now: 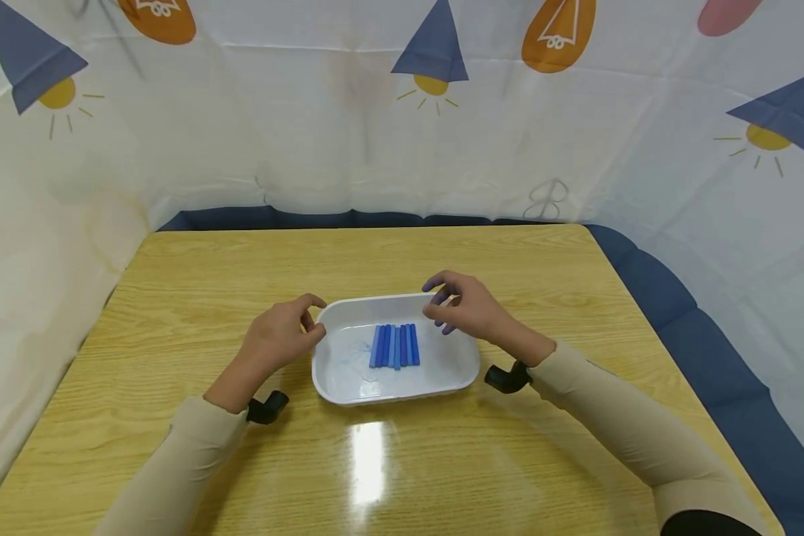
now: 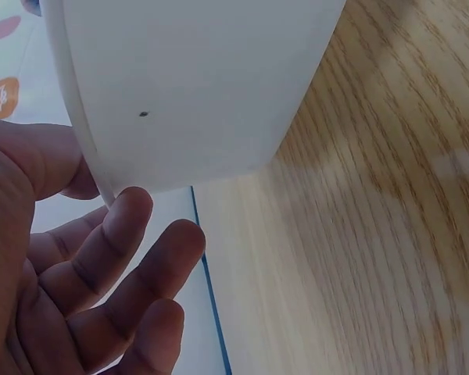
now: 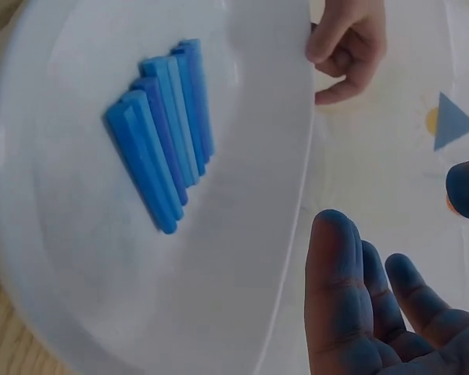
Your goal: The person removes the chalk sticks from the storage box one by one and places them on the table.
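A white tray [image 1: 348, 387] with rounded corners sits on the table. Several blue sticks [image 1: 395, 347], chalk-like and of slightly different shades, lie side by side in its middle, with faint blue smudges beside them. My left hand [image 1: 280, 335] pinches the tray's left rim; in the left wrist view the thumb [image 2: 47, 160] is on one side of the rim and fingertips [image 2: 133, 209] on the other. Over the tray's far right rim is my right hand [image 1: 465, 305], its fingers loosely bent and apart with nothing between them. Blue stains cover those fingers [image 3: 336, 281] in the right wrist view.
A wooden table [image 1: 241, 260] surrounds the tray, with light glaring off it in front. Behind hangs a white cloth [image 1: 295, 119] printed with lamps and bulbs. A dark blue padded edge [image 1: 697, 342] runs along the right. Black wrist cameras [image 1: 268, 408] sit at both cuffs.
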Tool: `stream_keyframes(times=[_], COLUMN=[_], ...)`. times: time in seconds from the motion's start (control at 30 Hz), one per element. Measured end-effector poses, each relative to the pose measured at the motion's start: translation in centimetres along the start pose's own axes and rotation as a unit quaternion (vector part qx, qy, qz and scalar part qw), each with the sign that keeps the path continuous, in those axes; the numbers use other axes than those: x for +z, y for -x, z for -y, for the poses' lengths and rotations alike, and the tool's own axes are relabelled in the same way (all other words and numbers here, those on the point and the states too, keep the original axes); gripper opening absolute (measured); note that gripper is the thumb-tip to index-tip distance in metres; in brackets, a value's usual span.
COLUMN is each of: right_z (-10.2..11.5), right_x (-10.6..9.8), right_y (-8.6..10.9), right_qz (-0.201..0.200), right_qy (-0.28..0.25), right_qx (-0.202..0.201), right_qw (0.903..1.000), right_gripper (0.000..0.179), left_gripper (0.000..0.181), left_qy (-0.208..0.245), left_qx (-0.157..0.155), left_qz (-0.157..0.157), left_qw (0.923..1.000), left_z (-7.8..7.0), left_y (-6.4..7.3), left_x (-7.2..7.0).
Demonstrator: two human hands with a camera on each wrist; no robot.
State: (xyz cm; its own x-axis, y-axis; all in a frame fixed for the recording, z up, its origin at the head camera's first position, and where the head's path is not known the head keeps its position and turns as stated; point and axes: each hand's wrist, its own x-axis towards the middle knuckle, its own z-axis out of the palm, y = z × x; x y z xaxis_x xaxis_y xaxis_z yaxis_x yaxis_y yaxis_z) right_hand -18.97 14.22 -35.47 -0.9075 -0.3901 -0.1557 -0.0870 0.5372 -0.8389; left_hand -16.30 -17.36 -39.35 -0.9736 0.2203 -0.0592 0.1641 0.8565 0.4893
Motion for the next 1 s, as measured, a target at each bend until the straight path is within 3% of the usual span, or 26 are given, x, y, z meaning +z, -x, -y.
stream_keyframes(times=[0.5,1.0], right_z=[-1.4,-2.3], right_x=[2.7,4.2], right_y=[-1.6,-1.8], right_qz=[0.043,0.037], right_qy=[0.006,0.101], right_qx=[0.027,0.066], right_qw=[0.9987,0.9919], right_gripper=[0.038,0.035], left_gripper=[0.039,0.034], left_qy=[-0.008,0.000], left_qx=[-0.001,-0.010], left_qz=[0.017,0.020], left_qw=[0.9998,0.9998], left_z=[-0.4,-0.4], left_y=[-0.8,-0.6], left_x=[-0.3,0.1])
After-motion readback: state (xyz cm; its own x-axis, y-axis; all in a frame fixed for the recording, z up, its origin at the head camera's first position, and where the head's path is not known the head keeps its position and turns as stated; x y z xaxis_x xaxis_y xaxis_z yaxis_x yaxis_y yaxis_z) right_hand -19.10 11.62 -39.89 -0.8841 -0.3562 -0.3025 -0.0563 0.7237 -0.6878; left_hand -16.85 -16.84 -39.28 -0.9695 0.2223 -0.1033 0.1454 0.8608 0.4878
